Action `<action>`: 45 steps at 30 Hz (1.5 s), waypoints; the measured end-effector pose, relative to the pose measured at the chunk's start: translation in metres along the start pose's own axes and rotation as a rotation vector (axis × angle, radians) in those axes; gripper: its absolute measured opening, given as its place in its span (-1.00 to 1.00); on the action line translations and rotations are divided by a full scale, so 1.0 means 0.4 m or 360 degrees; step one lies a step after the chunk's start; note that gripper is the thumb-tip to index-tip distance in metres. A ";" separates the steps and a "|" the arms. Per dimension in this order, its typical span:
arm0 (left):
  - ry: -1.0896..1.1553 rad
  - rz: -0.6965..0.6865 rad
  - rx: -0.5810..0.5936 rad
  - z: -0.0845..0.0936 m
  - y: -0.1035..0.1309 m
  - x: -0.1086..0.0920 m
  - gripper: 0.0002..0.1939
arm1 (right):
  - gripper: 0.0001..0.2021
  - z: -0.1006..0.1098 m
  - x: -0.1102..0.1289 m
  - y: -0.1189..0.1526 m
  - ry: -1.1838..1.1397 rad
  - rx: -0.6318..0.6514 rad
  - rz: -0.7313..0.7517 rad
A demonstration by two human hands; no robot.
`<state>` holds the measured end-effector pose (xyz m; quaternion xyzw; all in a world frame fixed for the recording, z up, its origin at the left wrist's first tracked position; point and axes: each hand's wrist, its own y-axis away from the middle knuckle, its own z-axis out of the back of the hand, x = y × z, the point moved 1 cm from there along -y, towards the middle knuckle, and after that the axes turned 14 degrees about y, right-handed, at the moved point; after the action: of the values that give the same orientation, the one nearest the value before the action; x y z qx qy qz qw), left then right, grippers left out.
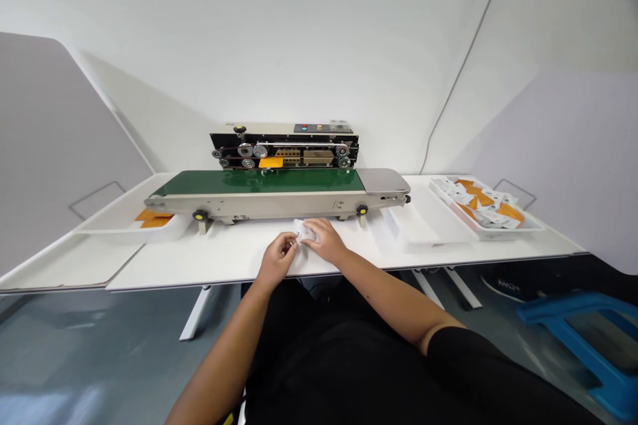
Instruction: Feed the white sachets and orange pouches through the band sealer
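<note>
A small white packet (308, 232) is between my two hands near the table's front edge. My right hand (323, 240) holds it with the fingers over its top and the thumb below. My left hand (280, 255) pinches at the packet's left edge, its fingers closed. Behind them stands a sealing machine with a green conveyor belt (259, 181). An orange packet (271, 163) sits at the machine's rollers, above the belt.
A white tray (174, 231) at the left holds orange packets (154, 218). At the right, a tray (491, 234) is full of white and orange packets, beside another white tray (438, 235). A blue stool (573, 332) stands on the floor at right.
</note>
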<state>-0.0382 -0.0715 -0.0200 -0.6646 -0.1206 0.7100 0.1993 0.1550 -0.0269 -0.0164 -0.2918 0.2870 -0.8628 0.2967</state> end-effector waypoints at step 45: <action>-0.0079 0.0125 0.0014 0.011 -0.010 -0.007 -0.71 | -0.49 0.001 -0.008 0.018 -0.1293 0.0464 -0.0450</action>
<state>-0.0422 -0.0688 -0.0152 -0.6500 -0.0962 0.7342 0.1711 0.1599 -0.0296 -0.0218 -0.5982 -0.0199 -0.7418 0.3025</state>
